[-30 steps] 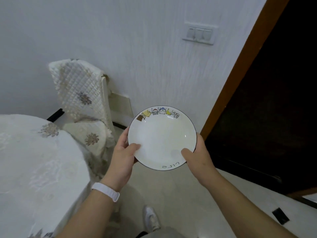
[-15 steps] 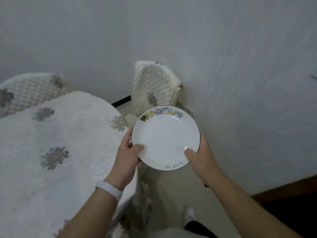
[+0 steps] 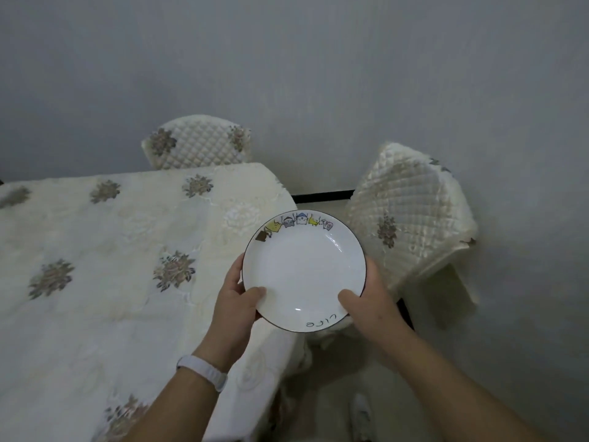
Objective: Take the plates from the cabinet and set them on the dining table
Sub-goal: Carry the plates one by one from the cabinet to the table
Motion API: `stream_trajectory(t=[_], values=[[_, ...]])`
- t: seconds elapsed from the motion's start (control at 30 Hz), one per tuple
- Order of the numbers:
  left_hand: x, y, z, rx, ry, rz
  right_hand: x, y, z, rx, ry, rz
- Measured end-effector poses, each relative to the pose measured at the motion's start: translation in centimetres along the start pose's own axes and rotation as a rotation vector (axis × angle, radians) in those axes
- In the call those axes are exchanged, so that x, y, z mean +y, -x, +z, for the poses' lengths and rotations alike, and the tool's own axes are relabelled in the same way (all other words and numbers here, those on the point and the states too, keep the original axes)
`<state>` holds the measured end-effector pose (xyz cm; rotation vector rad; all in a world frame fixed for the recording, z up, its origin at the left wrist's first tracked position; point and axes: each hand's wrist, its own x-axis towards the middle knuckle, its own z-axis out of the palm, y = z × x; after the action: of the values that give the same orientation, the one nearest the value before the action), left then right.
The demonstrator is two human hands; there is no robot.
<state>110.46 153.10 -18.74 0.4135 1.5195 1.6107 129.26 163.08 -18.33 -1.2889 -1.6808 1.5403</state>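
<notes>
A white plate (image 3: 302, 266) with a dark rim and small cartoon figures along its far edge is held level in the air over the right corner of the dining table (image 3: 105, 250). My left hand (image 3: 237, 301) grips its left rim with the thumb on top. On the opposite side my right hand (image 3: 371, 301) grips the right rim the same way. The table wears a cream cloth with flower patches. The cabinet is out of view.
Two chairs with quilted cream covers stand by the grey wall: one chair (image 3: 197, 143) behind the table, another chair (image 3: 411, 218) to the right of the plate. Pale floor and my shoe (image 3: 360, 416) show at the bottom.
My view has swung left, from a doorway and wall to the table. The plate, held the same way in both hands, now hangs over the table's right corner.
</notes>
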Motion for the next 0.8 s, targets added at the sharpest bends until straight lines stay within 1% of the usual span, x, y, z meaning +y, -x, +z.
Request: stream_trajectory(t=[0.2,0.3,0.53,0.8], values=[[0.0,-3.6,5.3,0.144,0.000,0.005,-0.6,-7.8,-4.5,-0.162,0.027,-0.027],[0.1,-4.7,6.6,0.226,-0.021,0.027,-1.3,-10.8,-5.7,-0.264,0.028,-0.057],[1.0,-5.8,6.9,0.407,-0.074,0.082,-1.7,-14.9,-4.4,-0.424,0.002,-0.057],[1.0,-8.3,5.8,0.498,-0.131,0.123,-2.5,-19.0,-1.6,-0.498,0.042,-0.067]])
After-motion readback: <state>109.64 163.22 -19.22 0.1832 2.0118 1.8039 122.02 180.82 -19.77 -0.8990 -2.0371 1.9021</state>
